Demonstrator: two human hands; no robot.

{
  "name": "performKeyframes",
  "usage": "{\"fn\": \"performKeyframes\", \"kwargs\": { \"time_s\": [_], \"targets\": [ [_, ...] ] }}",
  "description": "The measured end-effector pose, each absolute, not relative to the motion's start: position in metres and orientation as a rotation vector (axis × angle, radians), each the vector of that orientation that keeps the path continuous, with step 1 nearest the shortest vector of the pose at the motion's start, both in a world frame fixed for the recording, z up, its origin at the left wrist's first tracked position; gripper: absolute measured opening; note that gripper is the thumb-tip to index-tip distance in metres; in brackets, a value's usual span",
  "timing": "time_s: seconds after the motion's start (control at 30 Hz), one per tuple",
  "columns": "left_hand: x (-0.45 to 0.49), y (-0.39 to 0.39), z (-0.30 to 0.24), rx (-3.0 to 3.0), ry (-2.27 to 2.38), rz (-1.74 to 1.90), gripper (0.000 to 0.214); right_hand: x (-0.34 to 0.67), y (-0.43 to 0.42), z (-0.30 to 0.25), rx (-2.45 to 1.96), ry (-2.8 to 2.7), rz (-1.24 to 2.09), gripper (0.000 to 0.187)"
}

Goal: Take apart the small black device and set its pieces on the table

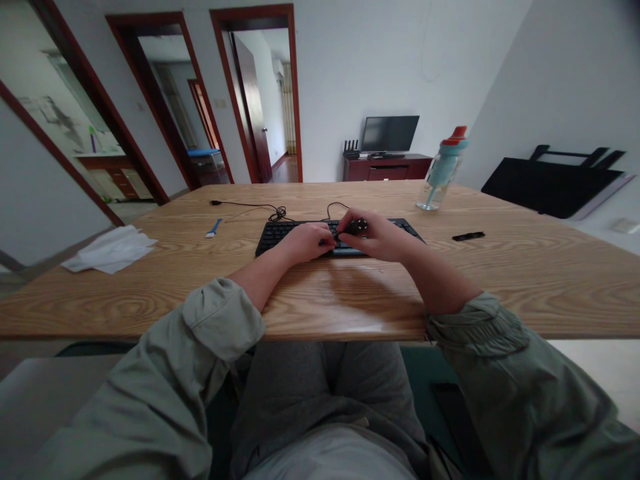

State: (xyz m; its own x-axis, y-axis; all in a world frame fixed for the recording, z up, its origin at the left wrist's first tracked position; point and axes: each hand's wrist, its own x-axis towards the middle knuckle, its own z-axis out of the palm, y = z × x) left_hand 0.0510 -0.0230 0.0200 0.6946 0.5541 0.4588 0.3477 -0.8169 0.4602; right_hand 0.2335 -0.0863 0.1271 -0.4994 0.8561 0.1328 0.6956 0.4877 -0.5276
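Observation:
A black keyboard (273, 235) lies on the wooden table in front of me, partly covered by both hands. My left hand (307, 241) rests over its middle with the fingers bent and pressed together; what they hold, if anything, is hidden. Just to the right, my right hand (380, 239) is closed around a black-handled tool (357, 227) with light marks, which looks like a screwdriver. Its front end points left, toward the left fingertips and the keys. The tip itself is too small to make out.
A coiled black cable (278, 213) runs behind the keyboard. To the left lie a small blue-and-white brush (214, 229) and white tissues (113, 248). On the right are a dark flat strip (469, 236) and an upright water bottle (440, 173). The table's front edge (345, 335) is near me.

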Motion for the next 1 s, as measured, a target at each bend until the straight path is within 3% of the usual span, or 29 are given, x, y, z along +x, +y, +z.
{"fn": "performKeyframes", "kwargs": {
  "time_s": [0.23, 0.43, 0.73, 1.0],
  "targets": [
    [0.046, -0.022, 0.023, 2.372, 0.820, 0.973, 0.012, 0.237, -0.081, 0.129, -1.338, -2.215, 0.598, 0.018],
    [0.049, -0.028, 0.028, 2.278, 0.803, 1.072, 0.035, 0.236, -0.078, 0.125, -1.319, -2.153, 0.690, 0.023],
    [0.051, -0.028, 0.030, 2.247, 0.788, 0.992, 0.030, 0.245, -0.072, 0.112, -1.386, -2.096, 0.655, 0.042],
    [0.051, -0.023, 0.026, 2.200, 0.829, 0.988, 0.032, 0.256, -0.066, 0.109, -1.679, -2.406, 0.304, 0.015]
  ]
}}
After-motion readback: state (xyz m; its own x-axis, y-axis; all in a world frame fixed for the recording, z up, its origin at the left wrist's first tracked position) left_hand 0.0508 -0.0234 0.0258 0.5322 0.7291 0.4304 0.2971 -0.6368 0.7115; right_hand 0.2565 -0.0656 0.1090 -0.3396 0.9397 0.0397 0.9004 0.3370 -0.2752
